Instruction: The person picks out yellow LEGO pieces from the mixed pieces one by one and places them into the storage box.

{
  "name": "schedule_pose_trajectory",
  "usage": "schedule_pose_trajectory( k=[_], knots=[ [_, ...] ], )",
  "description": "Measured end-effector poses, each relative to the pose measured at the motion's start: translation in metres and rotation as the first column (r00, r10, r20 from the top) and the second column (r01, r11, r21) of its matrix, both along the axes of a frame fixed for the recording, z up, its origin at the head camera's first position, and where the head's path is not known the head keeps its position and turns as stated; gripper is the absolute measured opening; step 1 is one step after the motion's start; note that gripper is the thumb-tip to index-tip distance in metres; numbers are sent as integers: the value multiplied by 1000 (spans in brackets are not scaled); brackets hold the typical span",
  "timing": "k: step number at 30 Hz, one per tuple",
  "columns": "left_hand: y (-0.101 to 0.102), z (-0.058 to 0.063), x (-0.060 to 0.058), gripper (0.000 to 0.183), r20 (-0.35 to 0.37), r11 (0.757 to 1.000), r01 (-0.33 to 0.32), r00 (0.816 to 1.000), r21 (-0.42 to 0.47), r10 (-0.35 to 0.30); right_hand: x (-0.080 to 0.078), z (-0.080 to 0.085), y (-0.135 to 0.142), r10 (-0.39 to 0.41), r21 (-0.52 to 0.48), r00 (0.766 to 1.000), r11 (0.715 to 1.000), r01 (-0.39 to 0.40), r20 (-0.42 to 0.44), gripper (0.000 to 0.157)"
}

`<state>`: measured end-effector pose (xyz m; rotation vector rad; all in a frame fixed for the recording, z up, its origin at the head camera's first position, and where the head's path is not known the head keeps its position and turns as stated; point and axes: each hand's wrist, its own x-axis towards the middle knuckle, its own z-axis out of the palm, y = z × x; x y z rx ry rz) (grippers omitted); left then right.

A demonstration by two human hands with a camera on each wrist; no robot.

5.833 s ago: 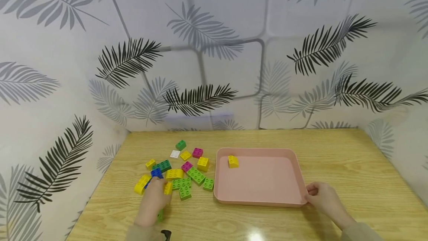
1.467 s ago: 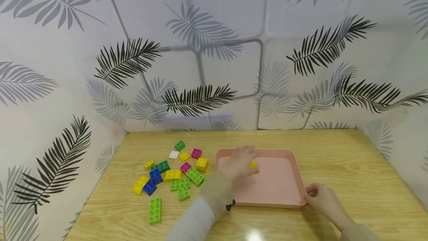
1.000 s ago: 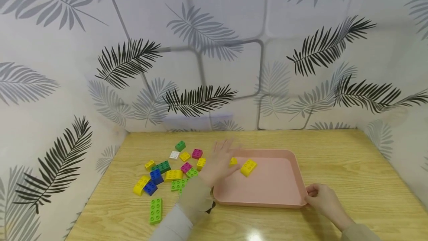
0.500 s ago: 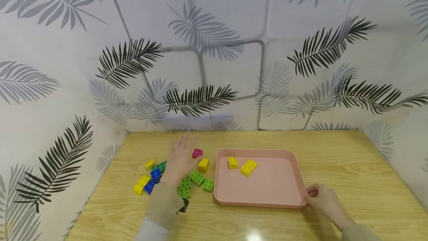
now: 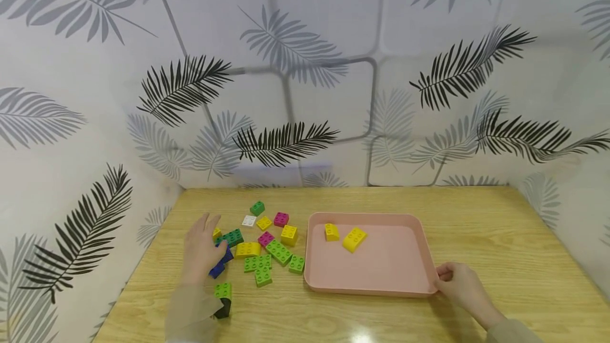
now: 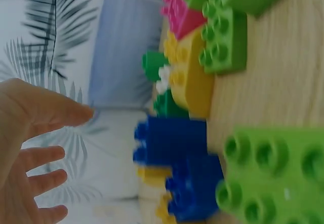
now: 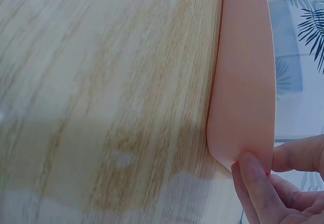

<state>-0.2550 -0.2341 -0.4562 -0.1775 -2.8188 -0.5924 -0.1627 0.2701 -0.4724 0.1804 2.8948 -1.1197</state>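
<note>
In the head view my left hand (image 5: 200,250) hovers over the left end of the brick pile, fingers spread, holding nothing. Just beside it are two blue bricks (image 5: 217,270), and a small yellow brick (image 5: 217,233) shows past the fingers. The left wrist view has the hand (image 6: 33,148) apart from the blue bricks (image 6: 172,140), its fingers loosely bent. My right hand (image 5: 459,285) pinches the near right corner of a pink tray (image 5: 369,291); thumb and fingers grip its wall (image 7: 243,82) in the right wrist view. Inside the tray lie two yellow bricks, one small (image 5: 332,232), one longer (image 5: 355,239).
Between hand and tray lie light green bricks (image 5: 278,252), a yellow arched brick (image 5: 248,250), a yellow block (image 5: 289,235) and magenta bricks (image 5: 281,219). A white plate brick (image 5: 249,220) and green brick (image 5: 257,208) sit farther back. A long light green brick (image 5: 223,290) is partly behind the left wrist.
My left hand released the longer yellow brick in the tray, then swept left across the pile to its left end. The right hand has stayed at the tray corner.
</note>
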Motion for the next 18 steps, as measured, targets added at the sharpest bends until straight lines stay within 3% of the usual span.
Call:
schedule_pose_trajectory(
  k=[3, 8, 18],
  knots=[
    [-16, -5, 5, 64, 88, 999, -31, 996, 37, 28, -1, 0, 0, -1, -7, 1000, 1000, 1, 9, 18],
    [-34, -14, 12, 67, 243, 991, -74, 969, 115, 44, -1, -1, 1, -5, -11, 1000, 1000, 5, 15, 18],
    [-42, -30, 19, 53, 342, 980, -113, 938, 164, 51, 0, -1, 1, 0, -28, 999, 1000, 1, 32, 18]
  ],
)
